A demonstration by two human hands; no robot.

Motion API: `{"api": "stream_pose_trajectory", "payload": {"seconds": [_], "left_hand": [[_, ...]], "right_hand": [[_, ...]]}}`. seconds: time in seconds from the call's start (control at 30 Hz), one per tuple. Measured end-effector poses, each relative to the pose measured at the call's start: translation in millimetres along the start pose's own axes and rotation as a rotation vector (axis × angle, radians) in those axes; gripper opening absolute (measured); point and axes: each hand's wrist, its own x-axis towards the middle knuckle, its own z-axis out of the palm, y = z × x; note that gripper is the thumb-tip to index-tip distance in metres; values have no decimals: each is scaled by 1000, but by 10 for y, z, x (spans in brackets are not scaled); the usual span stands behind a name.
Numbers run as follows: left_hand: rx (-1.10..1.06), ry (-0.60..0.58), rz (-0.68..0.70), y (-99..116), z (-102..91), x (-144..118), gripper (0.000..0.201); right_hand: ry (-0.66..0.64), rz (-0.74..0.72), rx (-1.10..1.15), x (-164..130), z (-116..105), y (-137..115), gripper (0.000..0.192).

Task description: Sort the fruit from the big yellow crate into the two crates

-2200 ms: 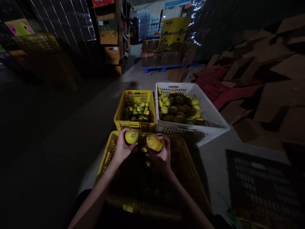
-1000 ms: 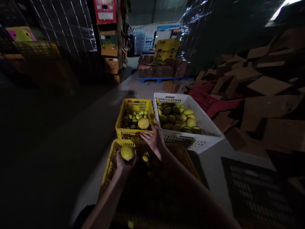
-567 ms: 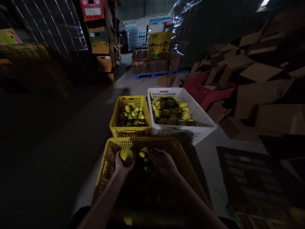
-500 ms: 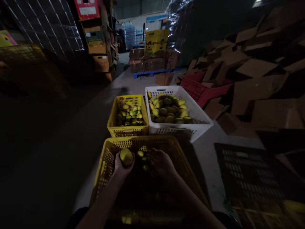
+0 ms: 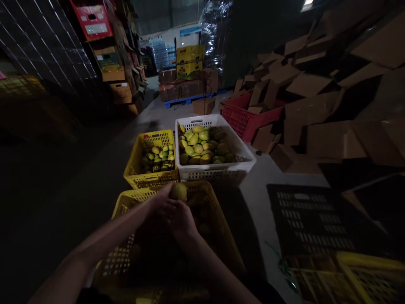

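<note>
My left hand (image 5: 162, 200) grips a yellow-green mango (image 5: 179, 192) above the far side of a large yellow crate (image 5: 126, 195). My right hand (image 5: 182, 217) is just below it, its fingertips close against the left hand and the mango's underside. Shadow and overlap hide how the right fingers are bent. A few dim round fruits (image 5: 204, 229) lie inside the dark crate. Beyond it stand a smaller yellow crate (image 5: 152, 180) with green and yellow fruit, and a white crate (image 5: 218, 169) heaped with mangoes (image 5: 198, 148).
On the right, flattened cardboard boxes (image 5: 311, 109) are piled around a red crate (image 5: 240, 118). A dark slatted crate (image 5: 313, 219) lies on the floor nearer me. Stacked boxes (image 5: 110, 63) stand at the left, and a blue pallet (image 5: 188, 100) sits farther back.
My left hand has carried the mango right and forward to the crate's far rim. My right hand has come left to meet it. The view has swung to the right.
</note>
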Motion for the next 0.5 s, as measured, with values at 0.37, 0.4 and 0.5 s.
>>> {"api": "stream_pose_trajectory", "payload": {"seconds": [0.37,0.4,0.5], "left_hand": [[342,-74,92,216,-704,-458,45],[402,-10,55,-16,-842,-497,45],[500,116,13,-600,-1157,-568,45]], "right_hand": [[64,98,-45,21,1,-4,16],[67,93,-54,50,-23,-16,16],[89,10,-186,201,-144,-86,14]]}}
